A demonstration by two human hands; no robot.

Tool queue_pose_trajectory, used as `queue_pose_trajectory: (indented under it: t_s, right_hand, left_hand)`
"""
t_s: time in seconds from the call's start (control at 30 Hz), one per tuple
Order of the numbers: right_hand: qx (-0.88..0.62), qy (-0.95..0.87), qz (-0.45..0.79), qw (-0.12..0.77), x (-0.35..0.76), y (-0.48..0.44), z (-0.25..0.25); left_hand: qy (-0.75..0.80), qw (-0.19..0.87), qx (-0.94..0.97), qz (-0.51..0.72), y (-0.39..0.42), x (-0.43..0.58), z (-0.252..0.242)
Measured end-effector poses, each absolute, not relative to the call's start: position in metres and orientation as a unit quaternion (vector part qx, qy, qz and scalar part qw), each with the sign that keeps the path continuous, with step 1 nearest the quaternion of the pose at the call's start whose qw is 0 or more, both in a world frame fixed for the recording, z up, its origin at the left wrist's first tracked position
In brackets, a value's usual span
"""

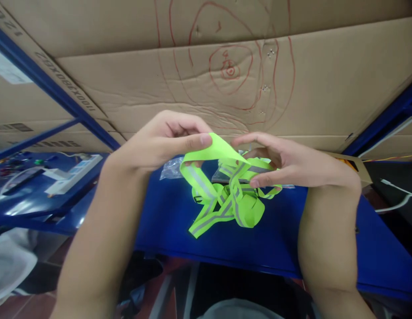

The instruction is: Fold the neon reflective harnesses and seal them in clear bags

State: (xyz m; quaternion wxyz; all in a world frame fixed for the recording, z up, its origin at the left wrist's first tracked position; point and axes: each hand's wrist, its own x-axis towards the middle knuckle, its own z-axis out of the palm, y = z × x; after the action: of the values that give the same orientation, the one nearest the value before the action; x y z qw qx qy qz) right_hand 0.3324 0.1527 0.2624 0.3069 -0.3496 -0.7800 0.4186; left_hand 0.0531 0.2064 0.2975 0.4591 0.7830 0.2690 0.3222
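A tangle of neon yellow-green reflective straps (215,217) with grey stripes hangs and lies bunched above the blue tabletop (169,230). My left hand (179,137) pinches one wide band of it between thumb and fingers, lifting that band into a loop. On the other side, my right hand (272,159) has its thumb and curled fingers around another part of the straps. Small black clips or ties show among the loops. Behind the tangle lie a clear plastic bag (172,169) and a dark flat thing, mostly hidden by the straps.
Cardboard (126,84) with red target rings stands behind the table. At the left, a white power strip (75,175) and cables rest on a blue surface. A blue frame post (56,88) rises there. A dark surface with a white cable (397,204) is at right.
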Motion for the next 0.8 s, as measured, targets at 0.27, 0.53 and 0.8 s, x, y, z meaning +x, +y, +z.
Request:
queue_pose_trajectory:
  t_s: [0.27, 0.53, 0.8]
  right_hand:
    - [-0.378, -0.741, 0.457, 0.315, 0.334, 0.163, 0.256]
    - [-0.179, -0.645, 0.499, 0.55, 0.325, 0.165, 0.256]
    - [-0.107, -0.66, 0.505, 0.545, 0.352, 0.159, 0.256]
  left_hand:
    - [0.204, 0.501, 0.728, 0.422, 0.198, 0.051, 0.292]
    - [0.09, 0.588, 0.697, 0.4, 0.218, 0.034, 0.293]
    - [0.103, 0.527, 0.708, 0.459, 0.19, 0.019, 0.327]
